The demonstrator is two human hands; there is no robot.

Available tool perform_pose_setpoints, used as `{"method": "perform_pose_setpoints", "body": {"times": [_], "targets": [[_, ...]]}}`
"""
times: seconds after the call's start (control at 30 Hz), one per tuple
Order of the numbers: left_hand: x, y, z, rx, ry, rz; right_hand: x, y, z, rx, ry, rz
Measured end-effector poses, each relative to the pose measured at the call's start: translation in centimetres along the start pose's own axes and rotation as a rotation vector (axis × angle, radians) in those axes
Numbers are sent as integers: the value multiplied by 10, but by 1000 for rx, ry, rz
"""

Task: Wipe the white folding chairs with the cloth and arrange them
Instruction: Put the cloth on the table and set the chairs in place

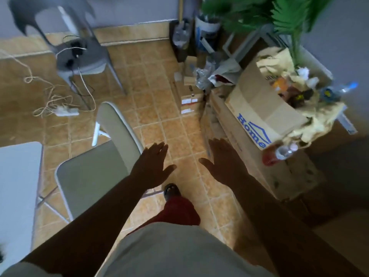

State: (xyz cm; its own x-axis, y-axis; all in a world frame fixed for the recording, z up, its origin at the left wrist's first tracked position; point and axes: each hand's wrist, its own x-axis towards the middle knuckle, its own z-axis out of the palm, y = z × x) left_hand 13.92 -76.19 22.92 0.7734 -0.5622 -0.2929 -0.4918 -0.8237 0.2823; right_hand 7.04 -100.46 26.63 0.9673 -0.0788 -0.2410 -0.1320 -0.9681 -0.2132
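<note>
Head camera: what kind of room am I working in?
Probably a home storage room: tan tiled floor, brown cardboard box printed "Home" and stuffed with clutter, grey plastic chair holding cables.

We saw a white folding chair (89, 176) whose tubular frame looked like smooth painted metal, its pale seat and back pads matt. The tan tiled floor (159, 108) looked ceramic, with a faint sheen. The grey moulded chair (93, 56) looked like smooth plastic. The brown cardboard box (263, 102) was matt, the yellowish crumpled paper (319, 120) creased, and the clear bottle (283, 151) glossy plastic.
</note>
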Motion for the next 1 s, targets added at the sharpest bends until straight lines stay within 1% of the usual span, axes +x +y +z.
{"method": "perform_pose_setpoints", "body": {"times": [0.1, 0.23, 0.37, 0.43, 0.5, 0.6, 0.67, 0.77, 0.87, 0.97, 1.0], "targets": [[37, -24, -16, -45, 48, -85, 63, -9, -16, -45, -36, -67], [72, -52, -39, -123, 119, -196, 135, -34, -37, -109, -41, -222], [80, -75, -52, -187, 166, -289, 190, -62, -46, -140, -100, -363], [75, -89, -53, -220, 202, -366, 215, -83, -44, -145, -125, -448], [67, -106, -52, -271, 231, -500, 243, -111, -41, -156, -149, -595], [53, -119, -38, -346, 255, -715, 280, -152, -34, -187, -268, -785], [47, -119, -30, -404, 270, -834, 301, -174, -27, -221, -313, -915], [46, -108, -21, -487, 306, -1024, 330, -204, -16, -320, -393, -1141], [53, -85, -15, -610, 353, -1269, 359, -235, -3, -452, -485, -1411], [71, -64, -9, -719, 371, -1427, 381, -255, 8, -568, -529, -1596], [77, -59, -6, -739, 368, -1458, 387, -259, 9, -601, -533, -1632]]}}
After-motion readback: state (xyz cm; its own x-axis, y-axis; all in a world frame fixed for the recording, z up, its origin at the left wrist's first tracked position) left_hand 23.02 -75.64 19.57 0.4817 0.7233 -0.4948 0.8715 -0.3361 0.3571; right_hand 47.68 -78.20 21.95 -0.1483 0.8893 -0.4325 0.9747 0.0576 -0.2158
